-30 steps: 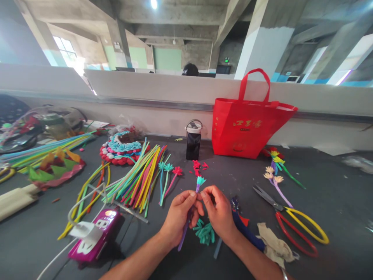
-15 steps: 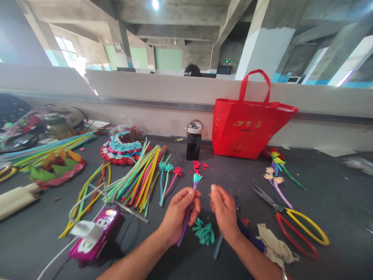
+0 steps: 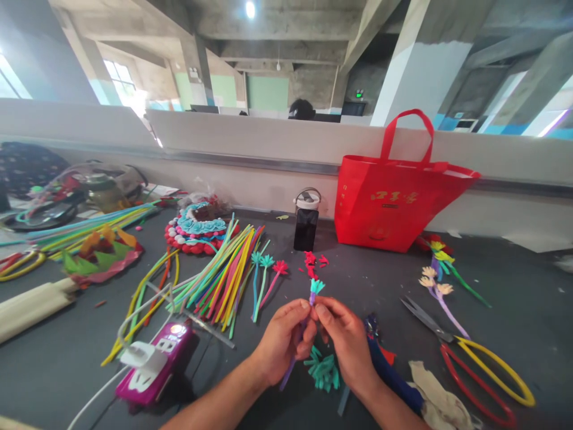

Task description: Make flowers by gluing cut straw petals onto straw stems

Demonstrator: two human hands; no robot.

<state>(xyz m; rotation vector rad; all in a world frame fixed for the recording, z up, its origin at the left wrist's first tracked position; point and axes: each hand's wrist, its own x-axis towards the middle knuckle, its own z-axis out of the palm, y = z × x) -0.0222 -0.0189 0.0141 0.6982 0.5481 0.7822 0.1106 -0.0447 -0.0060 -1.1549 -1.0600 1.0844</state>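
My left hand is closed round a purple pipe-cleaner stem topped by a small teal flower head. My right hand pinches the same stem just under the flower head, fingertips touching those of the left. Both hands hover low over the dark table. A heap of teal pipe-cleaner pieces lies right below them. Small red pieces lie just beyond the flower.
A fan of coloured pipe cleaners and a pink power strip lie to the left. Yellow-and-red scissors and finished flowers lie at right. A red bag and a dark bottle stand at the back wall.
My right hand had drawn away from the stem half a second ago; it is back pinching below the flower head. The view has shifted slightly to the left.
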